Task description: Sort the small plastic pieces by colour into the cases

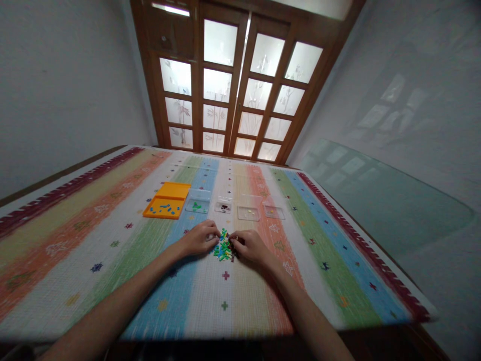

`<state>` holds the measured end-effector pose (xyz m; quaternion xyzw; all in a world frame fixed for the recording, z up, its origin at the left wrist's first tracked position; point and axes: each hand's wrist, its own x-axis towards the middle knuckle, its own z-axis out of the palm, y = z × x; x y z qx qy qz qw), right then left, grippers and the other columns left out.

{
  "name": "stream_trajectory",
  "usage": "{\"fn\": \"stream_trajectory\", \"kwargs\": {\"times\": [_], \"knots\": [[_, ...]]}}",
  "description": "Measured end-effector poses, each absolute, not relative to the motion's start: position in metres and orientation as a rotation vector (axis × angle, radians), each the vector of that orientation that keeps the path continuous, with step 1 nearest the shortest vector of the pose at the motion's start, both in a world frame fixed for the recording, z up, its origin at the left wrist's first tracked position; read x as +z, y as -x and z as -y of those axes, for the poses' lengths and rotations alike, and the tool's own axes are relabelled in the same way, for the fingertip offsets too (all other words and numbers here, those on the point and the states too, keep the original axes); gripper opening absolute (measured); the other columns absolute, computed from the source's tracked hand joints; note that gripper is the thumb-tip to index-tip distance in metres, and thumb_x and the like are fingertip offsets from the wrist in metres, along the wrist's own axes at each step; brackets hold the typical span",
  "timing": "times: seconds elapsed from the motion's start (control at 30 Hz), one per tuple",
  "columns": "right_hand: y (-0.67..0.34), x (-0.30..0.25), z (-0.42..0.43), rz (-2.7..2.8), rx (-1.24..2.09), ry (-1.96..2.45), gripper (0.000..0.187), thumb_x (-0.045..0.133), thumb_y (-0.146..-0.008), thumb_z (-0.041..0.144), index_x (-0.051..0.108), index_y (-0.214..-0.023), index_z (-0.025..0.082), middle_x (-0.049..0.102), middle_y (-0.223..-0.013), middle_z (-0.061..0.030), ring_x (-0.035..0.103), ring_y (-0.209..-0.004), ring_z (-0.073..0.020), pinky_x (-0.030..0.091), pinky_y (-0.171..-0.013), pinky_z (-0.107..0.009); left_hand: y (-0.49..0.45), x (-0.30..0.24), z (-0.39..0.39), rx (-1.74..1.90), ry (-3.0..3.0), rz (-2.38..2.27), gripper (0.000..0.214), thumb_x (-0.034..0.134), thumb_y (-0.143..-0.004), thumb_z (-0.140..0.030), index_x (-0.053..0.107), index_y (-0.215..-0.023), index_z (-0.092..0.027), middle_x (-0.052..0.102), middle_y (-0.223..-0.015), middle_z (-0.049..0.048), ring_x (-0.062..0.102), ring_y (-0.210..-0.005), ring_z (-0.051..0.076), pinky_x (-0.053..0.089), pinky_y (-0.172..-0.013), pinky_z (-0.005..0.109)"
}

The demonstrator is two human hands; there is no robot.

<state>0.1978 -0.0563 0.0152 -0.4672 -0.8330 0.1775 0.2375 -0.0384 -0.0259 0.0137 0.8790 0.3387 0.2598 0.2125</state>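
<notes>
A heap of small building bricks [224, 246] in green, blue, yellow and brown lies on the striped tablecloth between my hands. My left hand [202, 237] is at the heap's left edge, its fingers curled and the fingertips drawn together. From the right, my right hand [248, 245] reaches in with thumb and fingers pinched beside some dark brown bricks. What either hand holds is too small to make out. Beyond the heap stand an open orange box [164, 216] with blue bricks and a clear box [197, 211] with green ones.
Further right in the row are a small clear box [218, 207] with dark bricks, another clear box [244, 219] with a few pale pieces, and a clear box [278, 217] with yellow-orange pieces. The striped tablecloth [210, 311] covers the table. Wooden doors with glass panes [220, 85] stand behind.
</notes>
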Motion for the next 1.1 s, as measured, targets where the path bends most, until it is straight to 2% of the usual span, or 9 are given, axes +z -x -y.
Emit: {"fn": "stream_trajectory", "kwargs": {"times": [0.17,0.33,0.57,1.1], "knots": [[-0.195,0.016,0.057,2.282,0.534,1.239,0.023,0.057,-0.091,0.018,0.078,-0.1,0.018,0.078,-0.083,-0.0062,0.069,-0.07,-0.0162,0.046,-0.068,-0.024,0.033,0.01,0.032,0.733,-2.43,-0.955,0.013,0.059,-0.089,-0.02,0.072,-0.089,-0.019,0.062,-0.088,0.0044,0.06,-0.086,0.019,0.049,-0.083,0.031],[-0.19,0.019,0.06,2.323,0.571,1.197,0.021,0.059,-0.089,0.017,0.078,-0.096,0.018,0.075,-0.073,-0.0034,0.064,-0.061,-0.0143,0.042,-0.061,-0.022,0.041,0.012,0.039,0.733,-2.416,-0.892,0.011,0.061,-0.086,-0.018,0.072,-0.086,-0.02,0.062,-0.09,0.0044,0.061,-0.087,0.019,0.049,-0.084,0.03],[-0.19,0.017,0.061,2.351,0.567,1.14,0.021,0.06,-0.09,0.019,0.079,-0.099,0.02,0.077,-0.078,-0.0039,0.067,-0.066,-0.015,0.044,-0.066,-0.023,0.05,0.016,0.043,0.656,-2.406,-0.822,0.017,0.062,-0.084,-0.02,0.075,-0.095,-0.022,0.063,-0.093,0.0046,0.06,-0.091,0.02,0.049,-0.084,0.031],[-0.193,0.015,0.06,2.318,0.566,1.122,0.02,0.059,-0.091,0.018,0.079,-0.095,0.018,0.077,-0.08,-0.0051,0.067,-0.068,-0.0154,0.044,-0.067,-0.023,0.051,0.01,0.046,0.672,-2.5,-0.747,0.02,0.06,-0.085,-0.015,0.072,-0.1,-0.021,0.061,-0.094,0.0046,0.059,-0.09,0.019,0.047,-0.084,0.03]]}}
